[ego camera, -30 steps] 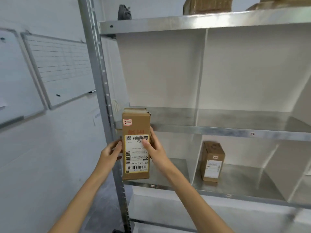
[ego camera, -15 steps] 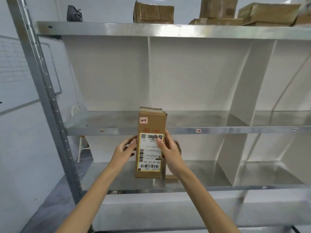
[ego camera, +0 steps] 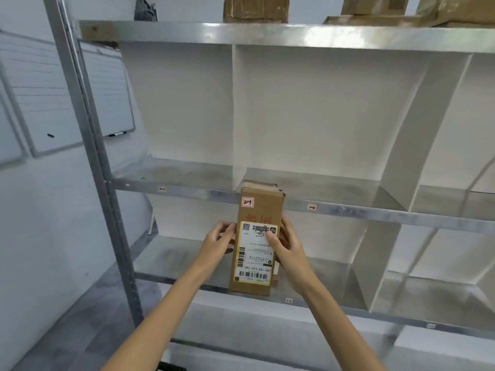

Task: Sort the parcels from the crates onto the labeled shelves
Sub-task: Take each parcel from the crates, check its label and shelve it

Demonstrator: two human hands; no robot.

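Observation:
I hold a tall brown cardboard parcel (ego camera: 261,212) upright in front of the metal shelving. It carries a white shipping label and a small red-marked tag reading 2-1 near its top. My left hand (ego camera: 218,243) grips its left side and my right hand (ego camera: 286,243) grips its right side, thumb on the label. The parcel hangs before the edge of the middle shelf (ego camera: 348,210), whose small tags read 1-1 (ego camera: 161,189) and 1-2 (ego camera: 311,207). The lower shelf (ego camera: 187,258) lies behind the parcel's bottom, with a tag (ego camera: 288,300) on its front edge.
White dividers (ego camera: 396,162) split each shelf into bays. Several cardboard boxes (ego camera: 255,8) sit on the top shelf. A steel upright (ego camera: 88,145) stands at the left, with whiteboards (ego camera: 107,89) on the wall behind it. Another box edge (ego camera: 276,282) shows behind the parcel.
The view has swung left and moved closer to the shelf. The parcel stays upright in both hands, now in front of the divider between bays 1-1 and 1-2.

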